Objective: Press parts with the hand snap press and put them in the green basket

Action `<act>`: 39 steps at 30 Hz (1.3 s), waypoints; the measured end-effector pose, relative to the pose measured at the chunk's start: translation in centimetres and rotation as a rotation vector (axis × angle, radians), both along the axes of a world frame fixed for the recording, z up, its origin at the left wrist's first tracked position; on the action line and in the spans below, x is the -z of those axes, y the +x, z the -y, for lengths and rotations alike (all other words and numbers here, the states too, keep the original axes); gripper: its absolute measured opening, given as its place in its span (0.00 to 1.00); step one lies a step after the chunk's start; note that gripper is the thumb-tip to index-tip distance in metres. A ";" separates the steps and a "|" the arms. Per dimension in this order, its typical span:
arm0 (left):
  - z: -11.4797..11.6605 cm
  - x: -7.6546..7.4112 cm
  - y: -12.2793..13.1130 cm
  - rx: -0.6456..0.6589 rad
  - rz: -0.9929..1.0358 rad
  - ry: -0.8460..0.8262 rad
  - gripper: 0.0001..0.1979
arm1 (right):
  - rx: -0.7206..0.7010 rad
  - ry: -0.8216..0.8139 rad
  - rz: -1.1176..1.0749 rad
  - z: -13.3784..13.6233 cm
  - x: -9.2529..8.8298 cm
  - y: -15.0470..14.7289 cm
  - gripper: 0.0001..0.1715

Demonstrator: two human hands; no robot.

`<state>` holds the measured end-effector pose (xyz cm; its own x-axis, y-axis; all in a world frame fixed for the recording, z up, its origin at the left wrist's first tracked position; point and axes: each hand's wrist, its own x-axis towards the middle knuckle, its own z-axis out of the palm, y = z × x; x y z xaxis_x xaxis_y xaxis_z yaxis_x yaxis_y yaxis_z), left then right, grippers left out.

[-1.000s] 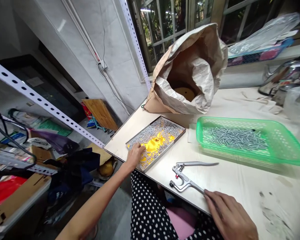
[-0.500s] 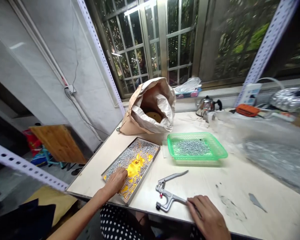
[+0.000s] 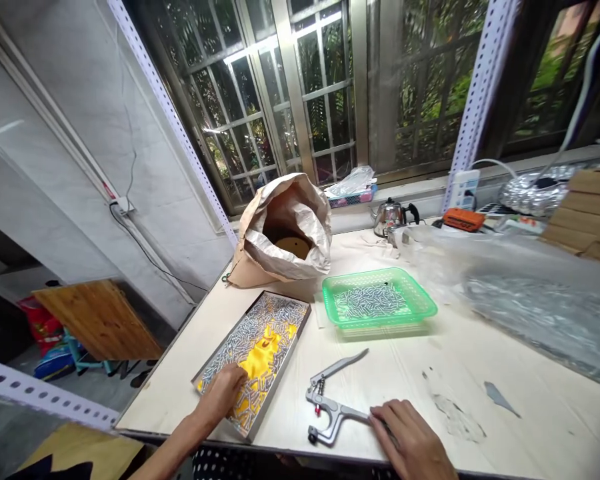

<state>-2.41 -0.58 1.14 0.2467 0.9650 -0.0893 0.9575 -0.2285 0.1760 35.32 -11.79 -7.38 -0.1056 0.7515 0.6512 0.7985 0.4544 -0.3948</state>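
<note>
Steel pliers (image 3: 333, 407): stiff, weighty; I would grip the lower handle. Right hand (image 3: 413, 443) covers it; left hand (image 3: 220, 397) sits left of pliers; I cannot tell either's closure.

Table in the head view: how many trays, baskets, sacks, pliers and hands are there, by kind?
metal tray: 1
green basket: 1
paper sack: 1
snap pliers: 1
hands: 2, left hand in the tray, right hand on the pliers' handle
Total: 6
</note>
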 end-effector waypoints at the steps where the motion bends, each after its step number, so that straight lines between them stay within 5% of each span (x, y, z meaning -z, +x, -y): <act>1: -0.2 -0.1 0.0 -0.032 0.091 0.011 0.13 | -0.003 -0.001 -0.028 0.1 -0.1 0.0 0.08; 7: -0.1 -3.2 3.8 -0.366 0.906 -0.161 0.19 | 0.000 -0.095 -0.328 0.5 -4.1 -1.8 0.09; 10: 0.7 -4.1 7.4 -0.369 1.177 -0.276 0.23 | -0.105 -0.121 -0.428 -0.3 -7.1 -3.7 0.08; 14: 2.6 -2.5 10.8 -0.233 1.009 -0.252 0.15 | -0.166 -0.211 -0.299 -1.5 -8.1 -5.3 0.10; 20: 4.7 1.9 11.2 0.021 0.326 0.005 0.09 | -0.068 -0.411 0.103 -0.5 -4.4 -4.5 0.15; 26: 5.7 3.8 10.4 0.092 0.060 0.030 0.12 | -0.027 -0.439 0.225 -1.1 -2.6 -3.3 0.14; 33: 5.3 3.0 10.8 0.035 0.302 -0.094 0.09 | -0.067 -0.451 0.339 -3.7 -3.3 -0.4 0.11; 39: 4.7 2.9 14.3 -0.460 0.925 -0.609 0.10 | -0.069 -0.468 0.388 -4.0 -3.1 0.5 0.13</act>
<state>11.93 -5.30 -1.78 0.1013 0.8405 -0.5322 0.3810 0.4614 0.8012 35.79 -7.75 -4.23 -0.3273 0.9316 0.1582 0.8991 0.3585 -0.2513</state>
